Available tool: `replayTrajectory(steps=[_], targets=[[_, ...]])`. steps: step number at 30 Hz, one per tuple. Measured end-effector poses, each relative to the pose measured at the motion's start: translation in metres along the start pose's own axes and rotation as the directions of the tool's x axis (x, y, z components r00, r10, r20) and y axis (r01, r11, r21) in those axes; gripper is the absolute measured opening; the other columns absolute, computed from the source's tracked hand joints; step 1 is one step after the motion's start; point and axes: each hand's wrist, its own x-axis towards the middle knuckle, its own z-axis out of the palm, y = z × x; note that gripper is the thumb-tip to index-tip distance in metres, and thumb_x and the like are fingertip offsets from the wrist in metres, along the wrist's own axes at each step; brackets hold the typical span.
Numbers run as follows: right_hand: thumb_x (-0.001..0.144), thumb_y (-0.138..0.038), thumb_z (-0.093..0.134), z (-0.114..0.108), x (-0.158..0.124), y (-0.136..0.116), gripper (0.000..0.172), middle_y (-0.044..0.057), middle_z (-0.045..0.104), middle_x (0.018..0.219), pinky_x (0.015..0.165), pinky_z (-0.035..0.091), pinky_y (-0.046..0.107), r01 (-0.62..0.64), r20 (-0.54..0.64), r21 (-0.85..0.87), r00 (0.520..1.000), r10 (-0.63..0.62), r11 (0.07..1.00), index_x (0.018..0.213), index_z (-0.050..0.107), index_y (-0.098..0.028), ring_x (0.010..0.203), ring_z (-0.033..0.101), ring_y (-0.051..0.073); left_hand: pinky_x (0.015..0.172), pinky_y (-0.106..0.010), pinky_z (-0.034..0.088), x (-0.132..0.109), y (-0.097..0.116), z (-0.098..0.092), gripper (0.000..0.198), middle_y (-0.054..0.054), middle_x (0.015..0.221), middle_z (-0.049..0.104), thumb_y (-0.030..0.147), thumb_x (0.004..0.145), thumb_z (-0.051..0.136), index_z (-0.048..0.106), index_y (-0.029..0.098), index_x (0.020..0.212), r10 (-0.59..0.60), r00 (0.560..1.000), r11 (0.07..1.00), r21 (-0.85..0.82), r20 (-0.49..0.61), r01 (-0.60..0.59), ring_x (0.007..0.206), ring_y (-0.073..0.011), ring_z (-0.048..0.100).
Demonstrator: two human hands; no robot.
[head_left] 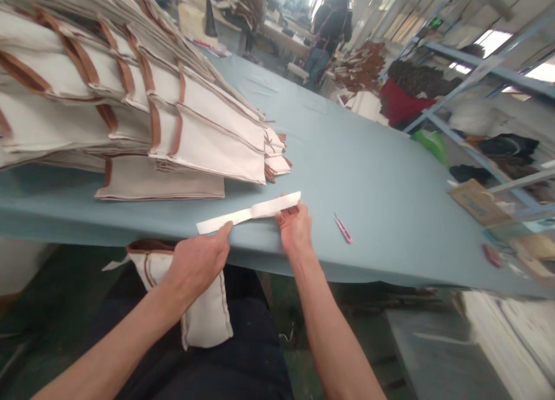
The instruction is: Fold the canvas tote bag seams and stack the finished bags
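The left hand [197, 261] and right hand [295, 226] pinch a long white fabric strip [249, 213] at its two ends (frame centre), near small pink thread snips [342, 228].

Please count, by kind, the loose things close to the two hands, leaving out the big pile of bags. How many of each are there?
white strip, held by left hand and right hand: 1
pink snips on the table: 1
cream bag with brown trim, on the lap: 1
Total: 3
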Motion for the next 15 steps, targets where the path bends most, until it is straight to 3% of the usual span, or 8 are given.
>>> replayTrajectory(steps=[5,9,15], targets=[[0.114,-0.037,0.074,-0.017,0.053,-0.041,0.022,0.006,0.079,0.113,0.071,0.067,0.029,-0.017,-0.083,0.027,0.996,0.019,0.999,0.12,0.075,-0.015,0.089,0.078,0.018,0.08,-0.051,0.068,0.009,0.006,-0.001,0.067,-0.021,0.095,0.091,0.018,0.109,0.043,0.056,0.018,0.175,0.061,0.991,0.996,0.065,0.118,-0.069,0.095,-0.0475,0.09],[0.113,-0.04,0.078,-0.026,0.094,-0.064,0.037,0.011,0.076,0.138,0.095,0.071,0.046,-0.024,-0.144,0.028,0.989,0.028,0.999,0.142,0.072,-0.018,0.113,0.079,0.026,0.082,-0.052,0.069,0.014,0.01,-0.002,0.069,-0.021,0.098,0.092,0.019,0.11,0.041,0.051,0.021,0.179,0.079,0.984,0.992,0.087,0.16,-0.093,0.096,-0.0466,0.09],[0.112,-0.04,0.078,-0.036,0.146,-0.114,0.04,0.012,0.074,0.145,0.101,0.07,0.05,0.05,-0.291,0.029,0.956,-0.04,0.998,0.146,0.071,-0.019,0.121,0.077,0.029,0.081,-0.054,0.07,0.017,0.012,0.0,0.07,-0.02,0.091,0.091,0.019,0.112,0.04,0.045,0.022,0.182,0.063,0.975,0.991,0.103,0.212,-0.087,0.09,-0.0473,0.09]])
